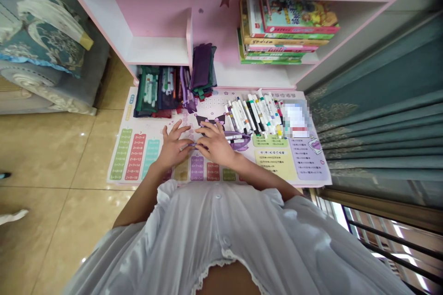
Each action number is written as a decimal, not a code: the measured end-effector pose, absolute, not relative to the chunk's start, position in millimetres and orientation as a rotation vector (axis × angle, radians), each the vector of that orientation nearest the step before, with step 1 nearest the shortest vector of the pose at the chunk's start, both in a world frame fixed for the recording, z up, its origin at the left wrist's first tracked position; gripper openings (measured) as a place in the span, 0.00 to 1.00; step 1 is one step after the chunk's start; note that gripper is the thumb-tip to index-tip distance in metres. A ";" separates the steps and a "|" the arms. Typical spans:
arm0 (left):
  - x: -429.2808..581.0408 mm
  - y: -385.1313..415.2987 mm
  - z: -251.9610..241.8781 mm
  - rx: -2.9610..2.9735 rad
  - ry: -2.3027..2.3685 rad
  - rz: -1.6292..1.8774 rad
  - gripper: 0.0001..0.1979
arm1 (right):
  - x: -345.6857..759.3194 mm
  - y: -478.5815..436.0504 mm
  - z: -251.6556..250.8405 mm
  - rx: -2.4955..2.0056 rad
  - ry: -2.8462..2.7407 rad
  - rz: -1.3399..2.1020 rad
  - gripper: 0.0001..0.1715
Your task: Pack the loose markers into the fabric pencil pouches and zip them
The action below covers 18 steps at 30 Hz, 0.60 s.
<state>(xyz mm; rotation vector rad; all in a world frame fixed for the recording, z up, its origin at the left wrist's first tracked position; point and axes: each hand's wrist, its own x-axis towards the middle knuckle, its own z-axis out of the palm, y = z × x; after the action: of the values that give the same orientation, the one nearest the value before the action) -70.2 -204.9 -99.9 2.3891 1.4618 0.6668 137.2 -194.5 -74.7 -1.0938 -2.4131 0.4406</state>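
Observation:
A purple mesh pencil pouch (246, 139) lies flat on the printed desk mat, with white markers (234, 138) showing inside its right part. My left hand (174, 144) is at the pouch's left end, thumb and a finger pinching the purple edge while the other fingers spread out. From the right, my right hand (215, 142) lies across the pouch and grips the same end, covering the middle of it. The fingertips of both hands nearly meet there; the small part between them is too small to make out.
A row of loose markers (254, 113) lies right of my hands, beside a blurred white item (296, 120). Filled pouches (149, 90) and a stack of folded dark pouches (202, 69) sit at the back left. Books (284, 39) are piled on the pink-edged shelf (221, 76).

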 end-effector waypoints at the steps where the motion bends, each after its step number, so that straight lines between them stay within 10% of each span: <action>1: -70.3 -204.9 -99.8 2.390 1.462 0.662 0.06 | 136.9 -194.2 -75.6 -1.123 -2.388 0.485 0.10; 18: -70.1 -204.2 -96.4 2.392 1.439 0.630 0.05 | 136.7 -190.4 -76.2 -1.322 -2.291 0.651 0.10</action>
<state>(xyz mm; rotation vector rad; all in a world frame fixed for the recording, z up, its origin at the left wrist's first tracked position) -70.1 -204.2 -96.4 2.3922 1.4392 0.6298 136.7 -190.4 -76.2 -1.3222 -2.2907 0.6509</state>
